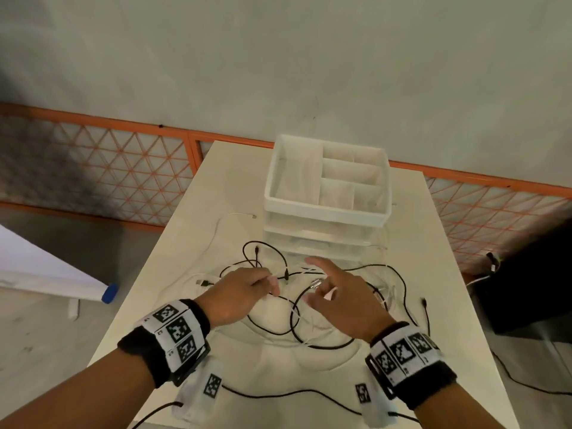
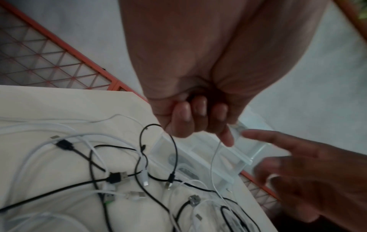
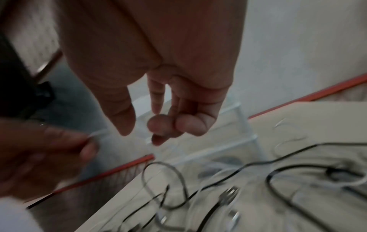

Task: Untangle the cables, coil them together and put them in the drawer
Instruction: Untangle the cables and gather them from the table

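Note:
A tangle of black and white cables (image 1: 294,320) lies across the middle of the white table (image 1: 216,196). My left hand (image 1: 272,284) hovers over its left side with fingers curled, pinching a thin white cable (image 2: 212,164) that hangs down to the pile. My right hand (image 1: 318,283) is just to the right, index finger stretched forward, the other fingers loose and holding nothing. Behind the cables stands the white drawer unit (image 1: 325,218) with its clear-fronted drawers (image 1: 312,243) closed. In the left wrist view a black USB plug (image 2: 117,177) lies among the loops. The right wrist view is blurred.
The drawer unit's top is an open tray (image 1: 278,181) with several compartments. An orange lattice fence (image 1: 123,168) runs behind the table. A black box (image 1: 526,289) stands off the right edge. Two marker tags (image 1: 212,386) lie near the front edge.

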Tool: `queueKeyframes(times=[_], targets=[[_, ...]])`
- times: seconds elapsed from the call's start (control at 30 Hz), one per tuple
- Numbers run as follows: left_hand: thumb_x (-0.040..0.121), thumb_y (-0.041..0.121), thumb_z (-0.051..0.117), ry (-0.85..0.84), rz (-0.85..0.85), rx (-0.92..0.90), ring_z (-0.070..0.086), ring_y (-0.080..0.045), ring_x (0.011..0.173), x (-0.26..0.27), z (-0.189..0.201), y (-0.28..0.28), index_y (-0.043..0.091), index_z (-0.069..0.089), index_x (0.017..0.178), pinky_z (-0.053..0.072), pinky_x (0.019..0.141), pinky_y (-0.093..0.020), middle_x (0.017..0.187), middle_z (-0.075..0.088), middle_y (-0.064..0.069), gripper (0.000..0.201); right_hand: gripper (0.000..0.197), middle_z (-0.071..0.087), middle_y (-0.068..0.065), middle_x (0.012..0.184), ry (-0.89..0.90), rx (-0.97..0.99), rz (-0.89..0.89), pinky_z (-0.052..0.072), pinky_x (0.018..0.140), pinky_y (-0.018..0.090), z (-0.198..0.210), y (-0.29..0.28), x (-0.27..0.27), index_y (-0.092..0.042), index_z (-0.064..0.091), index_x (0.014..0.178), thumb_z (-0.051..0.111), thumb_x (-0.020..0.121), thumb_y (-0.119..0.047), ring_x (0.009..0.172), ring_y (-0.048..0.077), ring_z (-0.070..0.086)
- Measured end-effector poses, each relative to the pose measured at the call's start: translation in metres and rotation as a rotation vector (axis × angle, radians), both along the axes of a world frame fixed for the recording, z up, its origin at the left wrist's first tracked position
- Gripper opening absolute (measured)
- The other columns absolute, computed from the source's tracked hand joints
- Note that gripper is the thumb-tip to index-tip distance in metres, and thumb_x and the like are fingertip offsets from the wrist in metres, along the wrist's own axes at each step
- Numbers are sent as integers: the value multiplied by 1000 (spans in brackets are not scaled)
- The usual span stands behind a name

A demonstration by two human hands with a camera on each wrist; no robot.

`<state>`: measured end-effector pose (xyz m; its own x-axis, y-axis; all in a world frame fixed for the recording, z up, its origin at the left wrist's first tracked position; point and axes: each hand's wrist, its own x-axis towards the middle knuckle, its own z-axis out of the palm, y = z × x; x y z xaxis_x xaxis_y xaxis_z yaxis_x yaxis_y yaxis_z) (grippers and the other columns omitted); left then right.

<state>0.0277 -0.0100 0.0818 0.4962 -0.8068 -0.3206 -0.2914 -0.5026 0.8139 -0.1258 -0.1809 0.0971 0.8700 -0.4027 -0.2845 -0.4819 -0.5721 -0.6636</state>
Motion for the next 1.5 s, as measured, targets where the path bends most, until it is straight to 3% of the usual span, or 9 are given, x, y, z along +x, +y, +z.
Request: queueKeyframes(times=[0.1, 0.23, 0.43, 0.53, 0.73, 0.9, 1.1, 1.27, 1.5], targets=[[104, 36, 42, -97, 39, -37, 47, 1, 56, -3, 9, -1, 24, 61, 72, 34, 58, -14, 57, 56, 19, 39, 23, 73, -6, 80, 48, -57, -60, 51, 78, 27, -20, 6, 16, -16, 75, 89, 64, 94, -36, 73, 4, 67], [102, 15, 42, -78, 207, 13, 48, -12, 59, 4, -7, 22, 16, 60, 83, 38, 58, -21, 63, 54, 5, 26, 21, 73, -12, 77, -25, -126, -181, 49, 80, 27, -35, 6, 15, -21, 74, 75, 66, 90, -33, 80, 4, 64], [98, 15, 42, -97, 280, 222, 57, -17, 82, 6, -38, 47, 26, 62, 80, 38, 57, -16, 96, 66, 0, 29, 32, 57, -2, 124, 305, -250, 348, 50, 94, 35, -90, 61, 16, -30, 63, 121, 62, 90, -35, 113, 22, 59], [96, 24, 51, -82, 304, 186, 54, -17, 75, 6, -41, 51, 17, 69, 80, 36, 58, -24, 78, 63, 5, 25, 26, 54, 3, 124, 333, -433, 415, 48, 84, 34, -102, 75, 20, -23, 64, 118, 55, 94, -27, 111, 28, 61], [106, 29, 40, 18, 208, -46, 55, 13, 66, 7, -30, 43, 21, 71, 99, 38, 64, -7, 74, 66, 23, 33, 13, 73, -13, 93, -42, -296, 141, 53, 77, 31, -40, 50, 35, -34, 75, 93, 62, 94, -38, 85, 9, 66], [106, 36, 36, 123, 194, -163, 45, 2, 55, 4, -33, 27, 21, 68, 94, 36, 58, -16, 62, 61, 7, 37, 8, 71, -17, 69, -551, -185, -316, 45, 62, 9, 55, 5, 32, -28, 79, 84, 74, 89, -24, 59, -3, 61], [106, 32, 37, 83, 216, -119, 47, -13, 66, 23, -22, 21, 11, 64, 86, 34, 55, -21, 68, 55, 4, 40, 7, 68, -4, 68, -746, -162, -806, 46, 62, 26, 80, -50, -9, -30, 70, 91, 68, 94, -36, 49, 2, 56], [106, 25, 39, 321, 272, -283, 37, -7, 48, 34, 23, 6, 9, 62, 84, 25, 47, -22, 56, 49, 3, 36, 26, 69, -4, 72, -582, -188, -866, 53, 72, 39, 62, -54, -28, -18, 71, 100, 59, 98, -42, 59, 10, 59], [105, 36, 38, 131, 92, -88, 48, -9, 66, 35, 6, 12, 17, 59, 76, 37, 69, -28, 62, 54, 8, 41, 31, 69, -4, 65, -873, -205, -944, 58, 71, 55, 99, -67, -23, -30, 65, 76, 60, 90, -58, 60, 24, 62]])
